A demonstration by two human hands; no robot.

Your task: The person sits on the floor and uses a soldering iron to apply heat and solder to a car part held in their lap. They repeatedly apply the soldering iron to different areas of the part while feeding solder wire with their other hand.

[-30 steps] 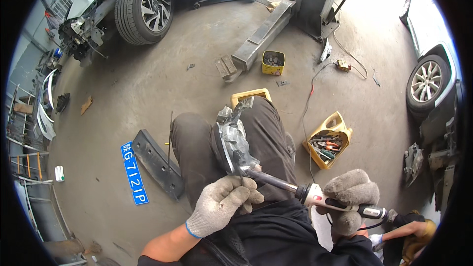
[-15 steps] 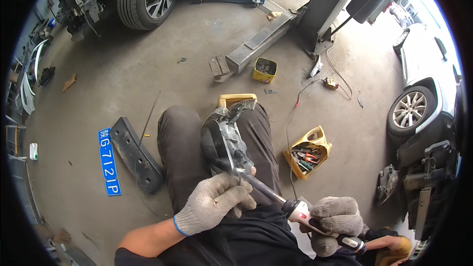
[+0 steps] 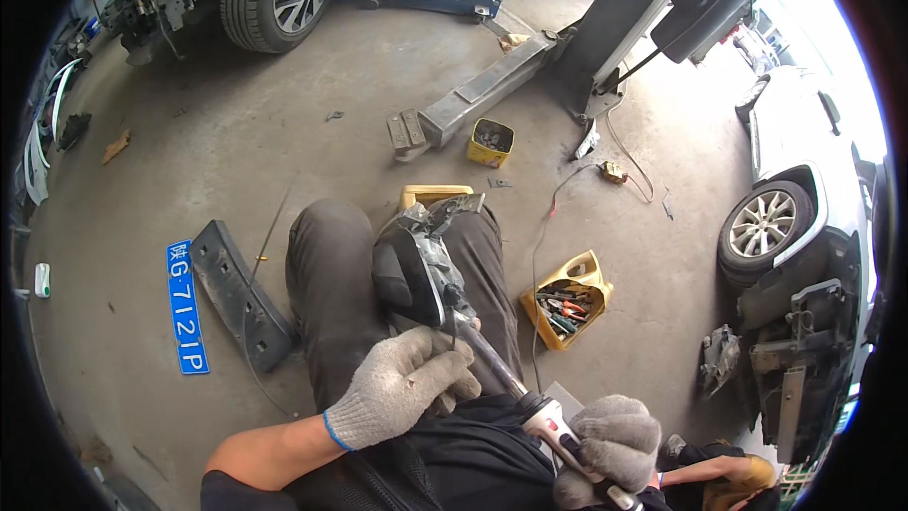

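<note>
A dark car lamp unit with a grey, bracketed back rests on my lap between my thighs. My left hand, in a grey knitted glove, is closed at the lamp's near end and pinches a thin dark strip. In my right hand, also gloved, is a pen-shaped hot-air gun with a long metal tube and a white handle. Its tube slants up and left, the tip close to the lamp's near end and my left fingers; exact contact cannot be made out.
A cut-open yellow jug of pliers and screwdrivers stands to my right. Ahead are a yellow tub and a lift arm. A black trim piece and blue licence plate lie left. Another person's arm shows lower right.
The whole scene has shifted slightly left as the view turned. My right hand has come a little lower and inward, tilting the hot-air gun steeper. My left hand stays at the lamp.
</note>
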